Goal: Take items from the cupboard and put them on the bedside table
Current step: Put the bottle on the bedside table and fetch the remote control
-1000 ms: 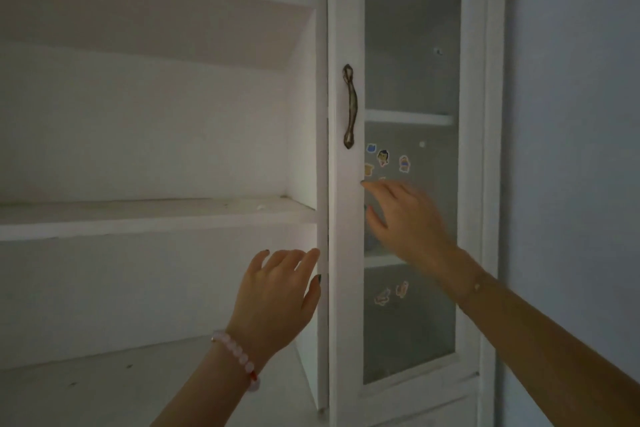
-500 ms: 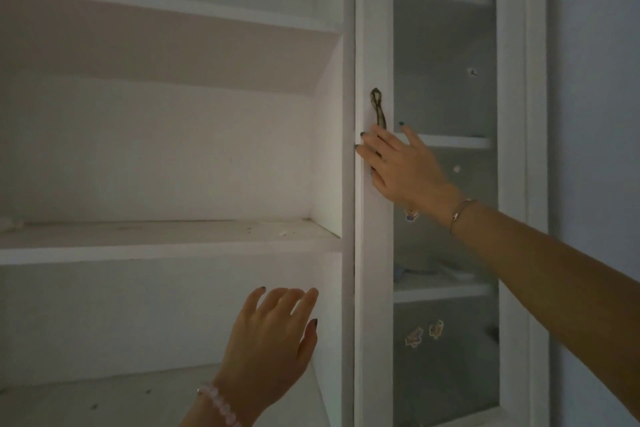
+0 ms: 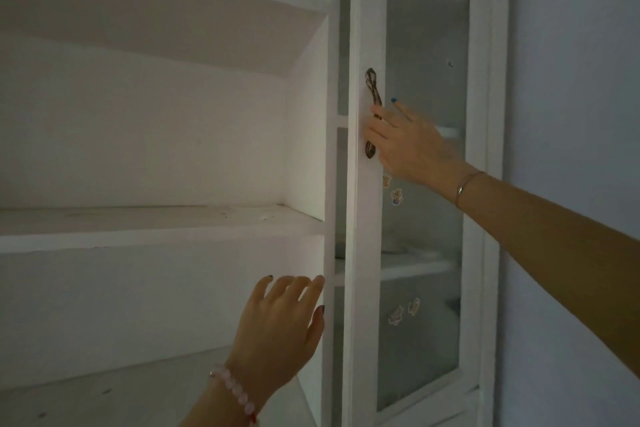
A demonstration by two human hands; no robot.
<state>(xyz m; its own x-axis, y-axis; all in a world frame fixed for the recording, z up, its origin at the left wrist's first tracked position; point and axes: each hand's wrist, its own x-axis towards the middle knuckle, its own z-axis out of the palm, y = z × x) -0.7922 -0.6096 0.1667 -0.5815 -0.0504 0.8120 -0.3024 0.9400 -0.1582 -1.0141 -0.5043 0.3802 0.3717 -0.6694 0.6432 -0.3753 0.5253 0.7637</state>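
The right hand (image 3: 412,146) curls its fingers (image 3: 375,133) around the dark metal handle (image 3: 372,94) of the cupboard door (image 3: 367,253), right of centre, gripping it. The left hand (image 3: 280,326), at lower centre, is spread open and empty, fingertips near the cupboard (image 3: 325,156) divider's edge. Small cartoon stickers (image 3: 396,197) sit on the glass; no writing is readable.

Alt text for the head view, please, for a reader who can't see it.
A right hand grips the dark metal handle of a white glass cupboard door, slightly ajar. The left hand, open, hovers near open white shelves in dim light.
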